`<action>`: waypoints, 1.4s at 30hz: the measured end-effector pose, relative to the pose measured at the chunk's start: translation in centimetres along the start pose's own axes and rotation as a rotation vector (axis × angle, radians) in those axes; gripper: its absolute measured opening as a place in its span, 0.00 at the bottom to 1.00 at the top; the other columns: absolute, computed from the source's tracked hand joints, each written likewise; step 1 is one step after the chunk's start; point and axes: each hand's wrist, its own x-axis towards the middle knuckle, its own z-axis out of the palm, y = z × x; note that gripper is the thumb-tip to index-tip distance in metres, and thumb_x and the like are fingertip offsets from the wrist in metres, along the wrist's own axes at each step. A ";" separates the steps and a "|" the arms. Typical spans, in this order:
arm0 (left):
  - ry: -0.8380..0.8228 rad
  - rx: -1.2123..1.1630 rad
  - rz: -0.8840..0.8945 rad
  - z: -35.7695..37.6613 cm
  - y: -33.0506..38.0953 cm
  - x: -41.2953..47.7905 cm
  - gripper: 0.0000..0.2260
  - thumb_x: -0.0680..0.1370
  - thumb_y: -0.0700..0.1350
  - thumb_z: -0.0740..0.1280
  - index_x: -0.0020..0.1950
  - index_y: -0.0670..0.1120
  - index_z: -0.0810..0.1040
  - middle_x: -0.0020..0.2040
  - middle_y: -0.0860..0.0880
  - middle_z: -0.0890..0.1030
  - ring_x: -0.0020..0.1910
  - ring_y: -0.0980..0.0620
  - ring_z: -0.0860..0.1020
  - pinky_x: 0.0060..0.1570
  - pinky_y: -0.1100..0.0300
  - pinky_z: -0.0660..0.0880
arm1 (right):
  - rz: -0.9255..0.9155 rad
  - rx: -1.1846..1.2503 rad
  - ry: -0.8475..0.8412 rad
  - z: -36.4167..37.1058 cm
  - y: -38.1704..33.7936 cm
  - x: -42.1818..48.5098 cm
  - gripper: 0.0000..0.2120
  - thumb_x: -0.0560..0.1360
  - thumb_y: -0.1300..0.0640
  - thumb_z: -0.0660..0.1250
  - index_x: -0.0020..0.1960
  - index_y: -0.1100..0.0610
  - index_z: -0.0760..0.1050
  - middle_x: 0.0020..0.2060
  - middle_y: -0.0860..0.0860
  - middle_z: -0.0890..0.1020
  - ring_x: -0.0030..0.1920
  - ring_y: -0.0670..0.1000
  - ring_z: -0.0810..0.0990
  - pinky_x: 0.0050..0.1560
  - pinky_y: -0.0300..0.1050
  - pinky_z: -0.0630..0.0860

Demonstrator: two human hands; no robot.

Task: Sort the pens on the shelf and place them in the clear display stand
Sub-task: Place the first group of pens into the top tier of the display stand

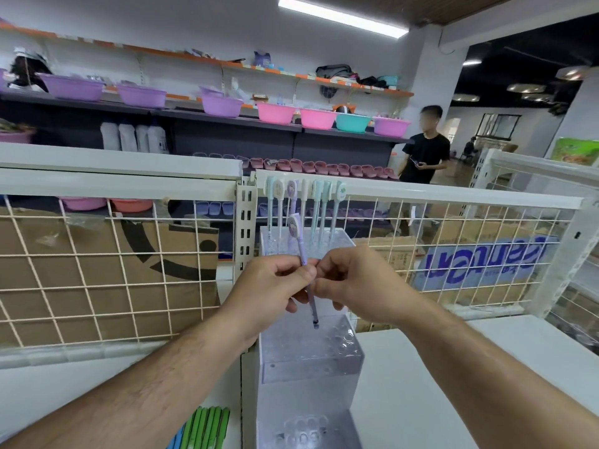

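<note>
Above clear stand (309,348), slim lilac pen (304,264) (pinched)

Bare, lightly haired forearms (155,374) — bare left hand (272,286), right hand (359,283).

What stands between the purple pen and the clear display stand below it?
Nothing visible. The purple pen, pinched by the left hand and right hand, points tip-down over empty holes in the middle step of the clear display stand; other pens stand behind, on the top step.

One purple pen (303,254) held; seven pens (316,209) (caps overlap, so roughly) standing in one clear display stand (311,351) — two pink basins (276,112), one teal basin (352,122).
</note>
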 end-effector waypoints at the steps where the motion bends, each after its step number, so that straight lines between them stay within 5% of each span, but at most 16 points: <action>1: -0.002 0.004 0.001 0.0 0.0 0.1 0.07 0.80 0.42 0.68 0.47 0.46 0.86 0.38 0.49 0.85 0.37 0.53 0.81 0.37 0.57 0.76 | -0.001 0.007 0.016 0.1 0.1 0.0 0.08 0.75 0.54 0.75 0.41 0.58 0.80 0.33 0.52 0.84 0.29 0.45 0.80 0.32 0.39 0.78; 9: -0.004 -0.002 0.009 -0.2 -0.1 0.4 0.08 0.80 0.41 0.68 0.43 0.45 0.85 0.35 0.48 0.82 0.36 0.53 0.81 0.37 0.57 0.77 | -0.014 0.035 0.062 0.9 -0.1 0.2 0.09 0.76 0.55 0.73 0.41 0.60 0.79 0.34 0.52 0.85 0.30 0.49 0.81 0.34 0.49 0.80; 14: -0.002 -0.029 -0.019 -0.2 -0.1 0.4 0.07 0.80 0.45 0.67 0.46 0.48 0.85 0.40 0.46 0.84 0.38 0.49 0.83 0.37 0.57 0.77 | 0.005 0.052 0.109 -0.1 -0.5 0.4 0.06 0.75 0.58 0.72 0.41 0.58 0.78 0.29 0.54 0.82 0.25 0.51 0.76 0.25 0.43 0.72; 19: -0.021 0.098 -0.012 -0.8 -0.5 0.2 0.04 0.78 0.45 0.69 0.47 0.48 0.84 0.44 0.48 0.85 0.38 0.55 0.81 0.38 0.61 0.77 | 0.090 0.336 0.482 -3.9 -0.3 2.3 0.02 0.75 0.65 0.69 0.44 0.60 0.77 0.33 0.54 0.82 0.27 0.46 0.76 0.26 0.36 0.70; 23: -0.033 0.394 0.091 -1.2 -1.0 -0.1 0.02 0.77 0.46 0.71 0.47 0.51 0.84 0.38 0.58 0.82 0.35 0.64 0.77 0.39 0.70 0.72 | 0.122 0.268 0.652 -5.6 0.3 4.5 0.03 0.74 0.63 0.67 0.43 0.57 0.77 0.32 0.50 0.82 0.29 0.47 0.77 0.28 0.39 0.73; 27: -0.032 0.702 0.140 -1.6 -1.2 -0.6 0.06 0.76 0.52 0.69 0.52 0.54 0.82 0.43 0.57 0.79 0.42 0.60 0.77 0.46 0.63 0.76 | 0.164 0.108 0.617 -5.3 1.1 6.1 0.05 0.75 0.61 0.68 0.42 0.54 0.76 0.36 0.51 0.84 0.35 0.51 0.83 0.30 0.42 0.73; 31: -0.016 0.710 0.140 -2.0 -1.0 -1.0 0.08 0.77 0.53 0.69 0.54 0.54 0.82 0.44 0.57 0.78 0.44 0.60 0.77 0.49 0.58 0.77 | 0.192 -0.011 0.538 -4.7 1.8 6.8 0.04 0.75 0.61 0.68 0.42 0.55 0.77 0.35 0.52 0.83 0.34 0.52 0.82 0.28 0.41 0.72; 35: -0.003 0.705 0.126 -2.4 -0.9 -1.1 0.08 0.77 0.52 0.69 0.55 0.54 0.82 0.44 0.58 0.79 0.45 0.60 0.77 0.50 0.58 0.77 | 0.216 -0.182 0.404 -3.8 2.6 7.0 0.05 0.74 0.60 0.70 0.39 0.56 0.79 0.34 0.52 0.83 0.38 0.55 0.83 0.37 0.49 0.80; 42: 0.003 0.689 0.120 -2.5 -1.2 -1.0 0.07 0.76 0.52 0.70 0.53 0.55 0.82 0.44 0.58 0.79 0.44 0.60 0.77 0.50 0.57 0.78 | 0.242 -0.176 0.370 -4.1 2.6 7.4 0.04 0.73 0.61 0.71 0.39 0.61 0.81 0.31 0.53 0.80 0.30 0.50 0.73 0.31 0.40 0.70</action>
